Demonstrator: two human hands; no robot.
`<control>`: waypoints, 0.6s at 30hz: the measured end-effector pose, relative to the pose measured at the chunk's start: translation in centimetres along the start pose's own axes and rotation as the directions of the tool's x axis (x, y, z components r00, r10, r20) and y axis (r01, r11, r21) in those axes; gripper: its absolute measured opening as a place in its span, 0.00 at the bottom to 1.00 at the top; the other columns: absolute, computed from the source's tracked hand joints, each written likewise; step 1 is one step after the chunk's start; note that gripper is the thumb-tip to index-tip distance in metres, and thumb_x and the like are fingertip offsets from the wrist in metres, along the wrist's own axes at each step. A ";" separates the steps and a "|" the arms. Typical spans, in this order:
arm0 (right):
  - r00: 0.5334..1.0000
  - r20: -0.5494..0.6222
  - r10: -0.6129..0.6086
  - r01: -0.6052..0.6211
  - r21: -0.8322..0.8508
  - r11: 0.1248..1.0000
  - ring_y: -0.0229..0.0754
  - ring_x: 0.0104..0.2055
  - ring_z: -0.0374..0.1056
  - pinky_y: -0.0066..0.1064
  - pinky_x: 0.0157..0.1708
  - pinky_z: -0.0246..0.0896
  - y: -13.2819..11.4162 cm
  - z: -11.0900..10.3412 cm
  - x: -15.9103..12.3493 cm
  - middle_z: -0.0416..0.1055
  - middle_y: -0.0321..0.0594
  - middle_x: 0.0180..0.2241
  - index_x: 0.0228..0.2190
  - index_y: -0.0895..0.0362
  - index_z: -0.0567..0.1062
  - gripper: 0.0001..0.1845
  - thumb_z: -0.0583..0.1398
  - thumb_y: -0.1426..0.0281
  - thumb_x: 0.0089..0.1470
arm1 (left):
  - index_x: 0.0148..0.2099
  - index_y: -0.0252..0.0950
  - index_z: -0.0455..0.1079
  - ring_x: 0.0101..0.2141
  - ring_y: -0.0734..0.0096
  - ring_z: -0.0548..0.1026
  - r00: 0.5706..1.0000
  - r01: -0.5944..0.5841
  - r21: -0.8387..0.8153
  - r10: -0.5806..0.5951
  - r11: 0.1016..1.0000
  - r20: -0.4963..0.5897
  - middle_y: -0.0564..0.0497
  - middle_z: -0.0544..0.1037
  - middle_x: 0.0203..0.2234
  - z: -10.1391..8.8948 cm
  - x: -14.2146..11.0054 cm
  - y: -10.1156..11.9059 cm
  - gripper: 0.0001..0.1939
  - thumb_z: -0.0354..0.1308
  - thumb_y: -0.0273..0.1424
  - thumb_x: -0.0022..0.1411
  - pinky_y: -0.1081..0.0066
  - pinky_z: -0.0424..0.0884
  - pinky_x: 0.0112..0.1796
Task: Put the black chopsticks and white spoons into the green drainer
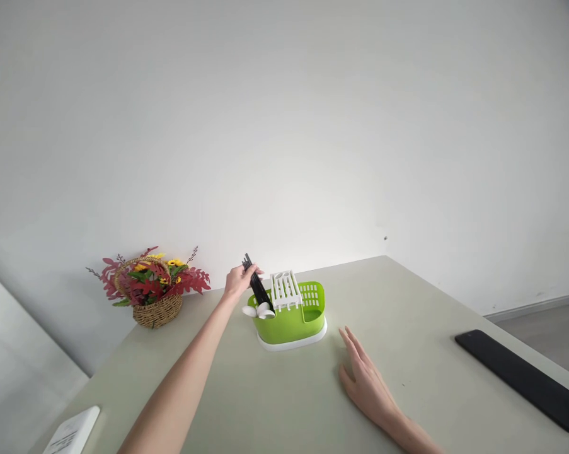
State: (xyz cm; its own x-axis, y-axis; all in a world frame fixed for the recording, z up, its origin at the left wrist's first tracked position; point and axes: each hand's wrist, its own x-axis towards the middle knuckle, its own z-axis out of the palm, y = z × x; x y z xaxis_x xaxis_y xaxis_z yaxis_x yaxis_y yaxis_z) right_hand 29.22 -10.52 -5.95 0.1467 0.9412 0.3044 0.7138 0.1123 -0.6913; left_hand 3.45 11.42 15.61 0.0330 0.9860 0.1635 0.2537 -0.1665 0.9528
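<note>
My left hand (239,279) is closed round a bundle of black chopsticks (260,291), whose lower ends are in the left compartment of a green cutlery holder (284,329). White spoons (264,310) lean out over the front left rim of that compartment. A white slotted rack (285,289) sits across the middle of the holder, and the right compartment shows its perforated back wall. Beneath the holder is a white base tray (293,344). My right hand (365,383) rests low over the table to the right of the holder, fingers stretched out, holding nothing.
A wicker basket (157,312) of red and yellow flowers stands at the table's back left. A long black flat object (520,377) lies near the right edge. At the front left is a white box-like object (74,432). The wall borders the grey-green table (265,403) behind.
</note>
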 end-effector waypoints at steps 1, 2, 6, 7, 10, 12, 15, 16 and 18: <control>1.000 -0.003 0.000 0.000 0.001 1.000 0.42 0.74 0.42 0.38 0.69 0.47 0.0 0.0 0.0 0.41 0.41 0.73 0.71 0.51 0.45 0.40 0.49 0.71 0.60 | 0.40 0.34 0.77 0.34 0.61 0.84 0.999 -0.004 -0.048 0.002 0.999 -0.043 0.42 0.85 0.37 -0.8 0.1 0.2 0.14 0.66 0.40 0.61 0.66 0.79 0.39; 1.000 -0.004 -0.001 0.001 0.002 1.000 0.42 0.74 0.42 0.38 0.69 0.47 0.0 0.0 0.0 0.41 0.41 0.73 0.71 0.51 0.45 0.40 0.49 0.70 0.60 | 0.41 0.33 0.76 0.34 0.62 0.84 0.996 -0.008 -0.097 -0.001 0.995 -0.092 0.41 0.85 0.38 -1.7 0.3 0.4 0.13 0.65 0.38 0.63 0.65 0.79 0.40; 1.000 0.000 -0.007 0.007 0.006 1.000 0.42 0.74 0.43 0.38 0.69 0.47 -0.1 -0.1 0.0 0.43 0.41 0.73 0.70 0.52 0.48 0.39 0.49 0.70 0.60 | 0.43 0.32 0.71 0.36 0.65 0.84 0.960 -0.001 -0.286 -0.080 0.958 -0.270 0.40 0.84 0.39 -6.5 0.7 1.1 0.08 0.56 0.32 0.71 0.63 0.81 0.43; 1.000 0.001 -0.005 0.005 0.008 1.000 0.42 0.73 0.44 0.38 0.69 0.48 -0.1 -0.1 0.0 0.43 0.41 0.73 0.70 0.53 0.48 0.38 0.49 0.70 0.60 | 0.44 0.32 0.70 0.37 0.67 0.84 0.948 0.007 -0.322 -0.109 0.947 -0.300 0.41 0.84 0.40 -7.8 0.6 1.1 0.08 0.53 0.30 0.73 0.65 0.81 0.44; 1.000 0.007 0.002 -0.002 0.013 1.000 0.43 0.73 0.47 0.39 0.68 0.50 0.0 -0.2 -0.1 0.44 0.41 0.73 0.69 0.52 0.49 0.38 0.50 0.69 0.59 | 0.45 0.35 0.70 0.41 0.70 0.83 0.913 0.044 -0.385 -0.194 0.922 -0.359 0.44 0.84 0.40 -11.7 -0.2 0.4 0.11 0.46 0.27 0.76 0.69 0.81 0.45; 1.000 0.011 0.000 -0.001 0.017 1.000 0.44 0.72 0.48 0.40 0.68 0.50 0.0 -0.2 -0.1 0.43 0.41 0.73 0.69 0.51 0.49 0.38 0.50 0.69 0.59 | 0.44 0.36 0.70 0.42 0.71 0.83 0.892 0.093 -0.394 -0.252 0.914 -0.374 0.46 0.83 0.41 -13.9 -1.3 -0.4 0.11 0.46 0.25 0.75 0.70 0.81 0.45; 1.000 0.014 -0.012 0.011 0.014 1.000 0.44 0.72 0.48 0.41 0.68 0.50 0.2 -0.2 -0.2 0.44 0.41 0.73 0.69 0.52 0.50 0.37 0.49 0.69 0.60 | 0.40 0.35 0.70 0.42 0.71 0.83 0.870 0.208 -0.358 -0.339 0.910 -0.357 0.45 0.84 0.40 -16.4 -3.4 -2.2 0.11 0.48 0.24 0.74 0.71 0.80 0.45; 1.000 0.014 -0.015 0.015 0.008 1.000 0.44 0.72 0.49 0.41 0.68 0.50 0.3 -0.1 -0.3 0.45 0.42 0.73 0.69 0.53 0.50 0.37 0.49 0.69 0.60 | 0.38 0.35 0.70 0.41 0.69 0.83 0.866 0.256 -0.330 -0.367 0.909 -0.339 0.44 0.84 0.38 -17.0 -4.2 -2.8 0.10 0.51 0.24 0.73 0.71 0.80 0.45; 1.000 0.012 -0.019 0.019 -0.006 1.000 0.45 0.72 0.49 0.41 0.68 0.51 0.3 -0.1 -0.3 0.46 0.42 0.72 0.68 0.53 0.52 0.36 0.49 0.68 0.60 | 0.35 0.34 0.71 0.39 0.64 0.84 0.861 0.353 -0.250 -0.417 0.902 -0.290 0.42 0.84 0.35 -17.9 -5.8 -4.0 0.07 0.59 0.28 0.68 0.68 0.81 0.44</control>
State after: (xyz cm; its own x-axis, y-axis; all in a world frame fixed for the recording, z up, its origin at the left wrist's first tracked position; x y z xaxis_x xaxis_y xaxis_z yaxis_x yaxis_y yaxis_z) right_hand 29.49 -10.84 -6.23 0.1251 0.9427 0.3094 0.7206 0.1280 -0.6814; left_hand -15.03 6.17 15.37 -0.3582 0.9156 -0.1827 -0.0009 0.1953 0.9807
